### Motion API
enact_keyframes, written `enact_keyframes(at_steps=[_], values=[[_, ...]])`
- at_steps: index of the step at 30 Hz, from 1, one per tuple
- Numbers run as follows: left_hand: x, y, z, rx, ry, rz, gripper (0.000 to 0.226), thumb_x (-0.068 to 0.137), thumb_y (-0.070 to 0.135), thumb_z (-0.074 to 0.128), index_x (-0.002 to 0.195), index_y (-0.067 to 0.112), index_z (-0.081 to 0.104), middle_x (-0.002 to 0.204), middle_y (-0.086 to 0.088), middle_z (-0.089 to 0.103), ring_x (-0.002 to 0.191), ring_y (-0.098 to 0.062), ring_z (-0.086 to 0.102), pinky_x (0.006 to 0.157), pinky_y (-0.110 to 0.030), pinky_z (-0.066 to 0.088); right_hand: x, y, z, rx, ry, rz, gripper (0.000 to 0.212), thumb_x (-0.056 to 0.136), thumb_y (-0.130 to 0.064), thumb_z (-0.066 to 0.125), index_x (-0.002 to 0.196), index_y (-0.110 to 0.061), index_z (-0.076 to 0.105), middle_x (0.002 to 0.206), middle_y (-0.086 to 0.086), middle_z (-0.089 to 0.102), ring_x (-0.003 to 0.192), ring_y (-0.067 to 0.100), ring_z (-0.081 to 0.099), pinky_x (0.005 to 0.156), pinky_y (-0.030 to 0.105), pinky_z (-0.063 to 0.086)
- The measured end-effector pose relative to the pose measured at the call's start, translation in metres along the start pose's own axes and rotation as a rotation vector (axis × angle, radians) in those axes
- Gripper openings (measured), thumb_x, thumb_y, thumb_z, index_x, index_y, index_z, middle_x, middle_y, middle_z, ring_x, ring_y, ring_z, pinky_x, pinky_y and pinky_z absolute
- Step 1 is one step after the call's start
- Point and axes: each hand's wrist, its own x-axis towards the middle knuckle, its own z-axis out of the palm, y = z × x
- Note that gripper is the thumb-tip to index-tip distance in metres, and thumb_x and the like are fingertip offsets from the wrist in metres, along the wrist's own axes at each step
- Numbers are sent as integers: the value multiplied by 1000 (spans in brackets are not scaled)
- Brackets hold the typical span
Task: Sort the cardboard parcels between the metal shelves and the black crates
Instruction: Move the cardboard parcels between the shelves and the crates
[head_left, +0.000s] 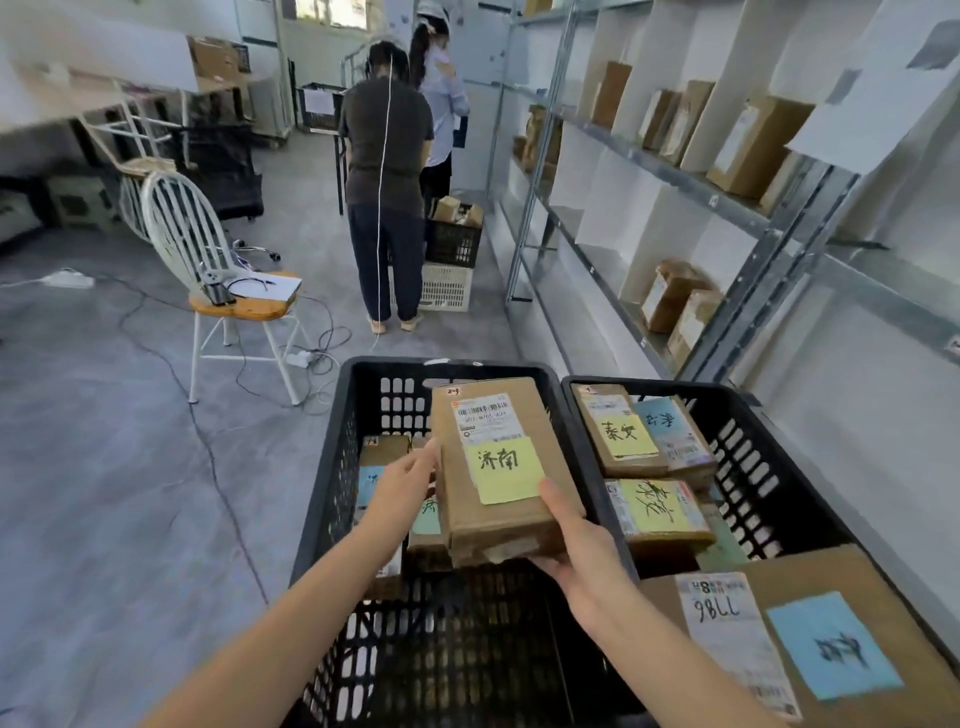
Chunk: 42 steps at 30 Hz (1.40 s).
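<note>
I hold a flat cardboard parcel (524, 512) with a yellow note and a barcode label above the left black crate (337, 441). My right hand (576, 551) grips its near right corner from below, thumb on top. My left hand (402, 480) touches its left edge with fingers extended. Several parcels with blue notes lie in the left crate under the parcel. The right black crate (753, 457) holds several parcels with yellow and blue notes. A large parcel with a blue note (883, 587) rests on that crate's near corner. Metal shelves (691, 182) with parcels stand at the right.
Two people (387, 171) stand ahead in the aisle beside a black crate stacked on a white one (449, 270). A white chair (228, 291) with cables around it stands at the left on the grey floor. Desks line the far left.
</note>
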Motion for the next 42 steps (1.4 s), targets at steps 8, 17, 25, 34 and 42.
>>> enact_keyframes(at_steps=[8, 17, 25, 34, 42], values=[[23, -28, 16, 216, -154, -32, 30, 102, 13, 45, 125, 17, 64, 126, 2, 64, 117, -17, 56, 102, -38, 47, 28, 47, 17, -130, 298, -164, 80, 74, -39, 84, 142, -23, 45, 130, 9, 51, 108, 26, 60, 78, 42, 62], [51, -49, 28, 282, -99, -120, 30, 97, 17, 55, 125, 18, 65, 120, 2, 69, 89, -9, 59, 65, -18, 48, 57, 58, 16, -128, 258, -126, 68, 87, -30, 75, 148, -34, 44, 122, 2, 61, 101, 15, 61, 71, 35, 61], [64, -56, 33, 358, -87, -138, 41, 96, 23, 61, 136, 13, 56, 132, -2, 63, 101, -14, 59, 84, -25, 49, 78, 52, 12, -826, 356, -226, 51, 103, -40, 47, 151, -27, 38, 130, 5, 61, 111, 25, 60, 84, 43, 58], [75, -58, 42, 412, -101, -121, 37, 96, 17, 62, 132, 13, 55, 130, -5, 63, 103, -18, 60, 92, -32, 50, 80, 63, 9, -1725, 319, -218, 87, 98, -19, 54, 157, -10, -9, 148, 23, 37, 117, 27, 58, 83, 30, 52], [95, -56, 47, 394, -130, -63, 82, 94, 11, 62, 157, 31, 13, 137, -6, 58, 116, -22, 60, 94, -42, 53, 75, 69, 12, -2011, 238, -447, 83, 97, -40, 57, 157, -16, 5, 158, 18, 17, 128, 32, 37, 103, 37, 40]])
